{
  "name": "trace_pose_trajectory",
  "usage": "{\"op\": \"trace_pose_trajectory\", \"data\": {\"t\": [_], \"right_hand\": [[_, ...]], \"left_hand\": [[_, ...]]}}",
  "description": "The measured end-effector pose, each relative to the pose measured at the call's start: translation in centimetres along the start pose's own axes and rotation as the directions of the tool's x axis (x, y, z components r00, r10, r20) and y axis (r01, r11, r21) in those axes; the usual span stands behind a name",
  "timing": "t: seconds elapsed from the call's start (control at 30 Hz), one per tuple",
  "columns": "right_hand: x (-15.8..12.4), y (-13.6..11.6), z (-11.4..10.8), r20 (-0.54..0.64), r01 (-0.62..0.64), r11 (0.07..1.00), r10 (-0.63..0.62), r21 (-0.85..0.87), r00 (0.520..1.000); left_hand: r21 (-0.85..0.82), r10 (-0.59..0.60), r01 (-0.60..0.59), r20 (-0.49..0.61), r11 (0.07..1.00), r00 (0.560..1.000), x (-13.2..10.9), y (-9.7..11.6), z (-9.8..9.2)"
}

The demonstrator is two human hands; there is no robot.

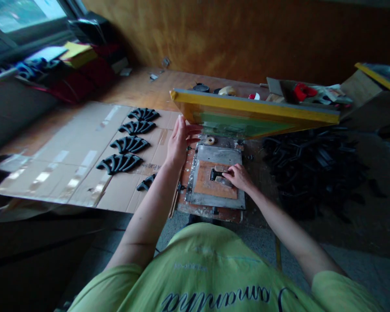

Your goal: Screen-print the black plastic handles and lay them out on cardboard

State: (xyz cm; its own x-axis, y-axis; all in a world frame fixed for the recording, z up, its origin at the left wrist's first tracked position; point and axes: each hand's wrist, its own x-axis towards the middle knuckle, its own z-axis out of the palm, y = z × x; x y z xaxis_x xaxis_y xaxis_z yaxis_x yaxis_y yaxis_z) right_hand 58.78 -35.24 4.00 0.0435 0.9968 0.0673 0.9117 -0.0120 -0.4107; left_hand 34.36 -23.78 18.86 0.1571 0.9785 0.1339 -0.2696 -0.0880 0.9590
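My right hand (pixel 238 177) pinches the end of a small black plastic part (pixel 216 174). The part lies over a brown board (pixel 203 184) on a grey metal plate (pixel 214 151). A yellow-edged screen frame (pixel 253 106) with a green mesh is tilted up behind the plate. At the frame's left end is my left hand (pixel 180 138), open, its fingers spread beside the lower edge. Whether they bear the frame's weight I cannot tell. Left of my forearm, several rows of black curved parts (pixel 120 164) lie on flattened cardboard (pixel 68 151); my arm partly covers the nearest row.
A large heap of black parts (pixel 318 164) lies to the right. Behind the frame stands an open carton (pixel 276 89) with a red item (pixel 303 92). A tape roll (pixel 210 140) sits beyond the plate. Red boxes (pixel 74 82) stand near the window at back left.
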Motion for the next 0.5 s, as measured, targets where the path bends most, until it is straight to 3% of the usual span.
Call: {"op": "trace_pose_trajectory", "data": {"t": [0.07,0.13,0.17,0.23,0.3,0.4,0.43,0.5], "right_hand": [[-0.6,-1.9,1.1,0.076,-0.011,0.994,0.019,-0.109,0.997],[-0.8,-3.4,1.0,0.127,-0.092,0.987,0.109,-0.134,0.986],[-0.9,-4.2,0.8,0.134,-0.141,0.983,0.157,-0.121,0.978],[-1.6,-6.1,0.5,0.094,-0.183,0.981,0.190,-0.070,0.977],[-2.8,-8.1,0.6,0.028,-0.068,0.998,0.069,-0.017,0.997],[-4.2,-9.4,1.0,0.013,0.262,0.965,-0.263,0.028,0.965],[-4.3,-8.8,0.8,0.019,0.319,0.947,-0.320,0.026,0.947],[-4.1,-5.6,-0.4,0.013,0.287,0.957,-0.287,-0.029,0.958]], "left_hand": [[0.003,-0.024,0.024,-0.056,1.000,0.998,-1.4,-1.3,0.2],[0.015,-0.197,0.198,-0.062,0.980,0.978,-4.5,-3.4,0.3],[0.035,-0.351,0.352,-0.021,0.935,0.936,-6.4,-4.7,0.4],[0.153,-0.682,0.665,0.150,0.731,0.716,-10.5,-7.2,0.6],[0.105,-0.741,0.737,0.187,0.668,0.645,-13.6,-8.9,0.9],[-0.047,-0.729,0.738,0.124,0.673,0.673,-14.9,-10.0,0.2],[-0.066,-0.728,0.733,0.088,0.677,0.680,-14.6,-10.0,-0.6],[-0.063,-0.700,0.697,-0.035,0.714,0.714,-13.4,-10.0,-3.5]]}}
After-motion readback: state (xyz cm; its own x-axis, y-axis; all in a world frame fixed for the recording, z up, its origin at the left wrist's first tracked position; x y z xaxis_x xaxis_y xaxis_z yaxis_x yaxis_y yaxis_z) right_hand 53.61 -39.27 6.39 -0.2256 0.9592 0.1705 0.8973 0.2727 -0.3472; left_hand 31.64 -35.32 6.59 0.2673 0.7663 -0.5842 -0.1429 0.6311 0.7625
